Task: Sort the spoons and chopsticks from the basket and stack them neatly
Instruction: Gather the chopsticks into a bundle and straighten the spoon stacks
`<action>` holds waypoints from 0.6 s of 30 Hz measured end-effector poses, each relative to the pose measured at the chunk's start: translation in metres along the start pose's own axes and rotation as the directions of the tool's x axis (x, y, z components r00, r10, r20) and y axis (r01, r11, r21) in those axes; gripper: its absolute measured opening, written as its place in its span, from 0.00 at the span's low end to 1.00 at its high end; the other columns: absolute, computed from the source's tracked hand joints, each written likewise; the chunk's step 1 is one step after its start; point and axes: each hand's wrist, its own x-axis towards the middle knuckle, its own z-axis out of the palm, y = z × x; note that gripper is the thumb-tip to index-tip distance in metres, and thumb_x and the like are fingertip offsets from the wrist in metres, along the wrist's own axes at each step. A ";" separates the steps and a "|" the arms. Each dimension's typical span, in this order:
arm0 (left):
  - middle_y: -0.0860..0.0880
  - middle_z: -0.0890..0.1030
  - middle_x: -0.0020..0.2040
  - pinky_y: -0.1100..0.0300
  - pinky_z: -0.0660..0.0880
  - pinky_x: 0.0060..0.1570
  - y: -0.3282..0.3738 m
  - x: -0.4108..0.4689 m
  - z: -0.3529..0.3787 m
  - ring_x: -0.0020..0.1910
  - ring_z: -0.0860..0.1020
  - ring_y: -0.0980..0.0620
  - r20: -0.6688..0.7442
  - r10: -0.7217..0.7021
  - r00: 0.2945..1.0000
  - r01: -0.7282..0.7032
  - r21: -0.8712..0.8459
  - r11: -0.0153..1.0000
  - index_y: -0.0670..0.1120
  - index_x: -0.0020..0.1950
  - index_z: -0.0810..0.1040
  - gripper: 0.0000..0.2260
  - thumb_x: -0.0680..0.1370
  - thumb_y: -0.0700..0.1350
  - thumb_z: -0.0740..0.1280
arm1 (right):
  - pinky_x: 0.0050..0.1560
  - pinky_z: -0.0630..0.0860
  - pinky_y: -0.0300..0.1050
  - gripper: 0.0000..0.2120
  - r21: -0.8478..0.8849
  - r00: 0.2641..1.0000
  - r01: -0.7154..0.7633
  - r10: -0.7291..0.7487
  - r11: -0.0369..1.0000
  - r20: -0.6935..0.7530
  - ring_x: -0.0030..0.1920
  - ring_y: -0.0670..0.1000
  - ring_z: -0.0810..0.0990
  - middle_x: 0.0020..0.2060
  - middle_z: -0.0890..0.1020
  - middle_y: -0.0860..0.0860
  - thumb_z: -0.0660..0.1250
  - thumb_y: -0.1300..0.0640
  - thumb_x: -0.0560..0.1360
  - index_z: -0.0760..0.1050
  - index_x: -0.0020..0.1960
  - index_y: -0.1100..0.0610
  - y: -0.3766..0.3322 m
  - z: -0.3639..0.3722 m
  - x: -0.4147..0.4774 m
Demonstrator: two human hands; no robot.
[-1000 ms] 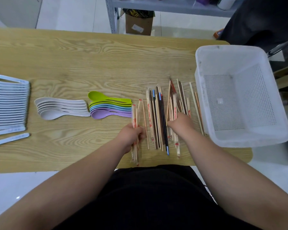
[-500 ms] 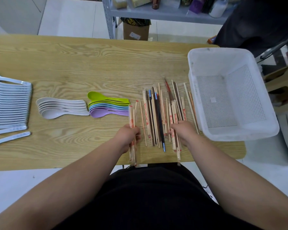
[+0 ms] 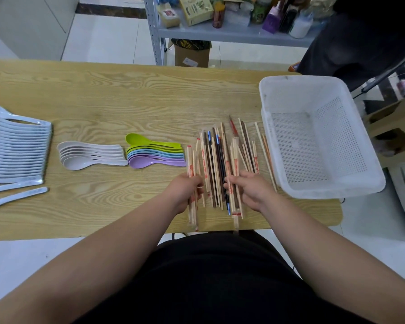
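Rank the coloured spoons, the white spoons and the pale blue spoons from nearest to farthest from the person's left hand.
1. Coloured spoons, just up and left of the left hand.
2. White spoons, farther left.
3. Pale blue spoons, far left.

The person's arms are bare along all that shows of them: the left forearm and the right forearm are uncovered from the lower edge of the view up to the wrists, broad and rounded close to the camera and narrowing steadily farther off. The left hand and the right hand are likewise bare, each showing its back and knuckles. Between the two arms lies a black garment of plain, matte cloth; it covers the trunk and lap, bulges in a soft rounded mass, and carries a few shallow folds that catch faint light near its upper edge.
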 end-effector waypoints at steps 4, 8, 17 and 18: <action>0.44 0.78 0.38 0.59 0.75 0.29 0.012 -0.006 0.016 0.29 0.75 0.53 0.072 0.056 0.996 -0.047 -0.121 0.992 0.40 0.53 0.77 0.04 0.81 0.38 0.64 | 0.47 0.83 0.49 0.09 0.048 0.992 0.058 -0.063 0.997 0.108 0.45 0.51 0.86 0.51 0.85 0.58 0.67 0.66 0.79 0.77 0.59 0.62 -0.002 0.025 -0.011; 0.39 0.83 0.49 0.50 0.79 0.48 0.017 -0.013 0.021 0.42 0.82 0.45 0.147 0.130 0.980 -0.092 -0.241 0.966 0.38 0.59 0.79 0.09 0.83 0.38 0.62 | 0.40 0.82 0.39 0.08 0.043 0.983 0.154 -0.158 0.987 0.093 0.39 0.46 0.83 0.39 0.84 0.51 0.66 0.68 0.80 0.78 0.53 0.57 -0.009 0.040 -0.026; 0.36 0.82 0.57 0.51 0.82 0.45 0.020 -0.022 0.024 0.48 0.84 0.43 0.136 0.104 0.985 -0.044 -0.384 0.922 0.37 0.67 0.74 0.13 0.83 0.36 0.61 | 0.52 0.78 0.48 0.06 -0.223 0.952 0.267 -0.292 0.938 -0.088 0.50 0.52 0.83 0.46 0.84 0.51 0.70 0.55 0.79 0.73 0.51 0.49 -0.007 0.047 -0.027; 0.36 0.82 0.56 0.50 0.82 0.46 0.020 -0.022 0.025 0.48 0.84 0.43 0.137 0.099 0.986 -0.036 -0.398 0.917 0.37 0.67 0.74 0.13 0.83 0.36 0.60 | 0.54 0.77 0.48 0.04 -0.228 0.948 0.276 -0.304 0.934 -0.094 0.50 0.51 0.83 0.46 0.84 0.50 0.71 0.55 0.79 0.75 0.49 0.50 -0.007 0.048 -0.028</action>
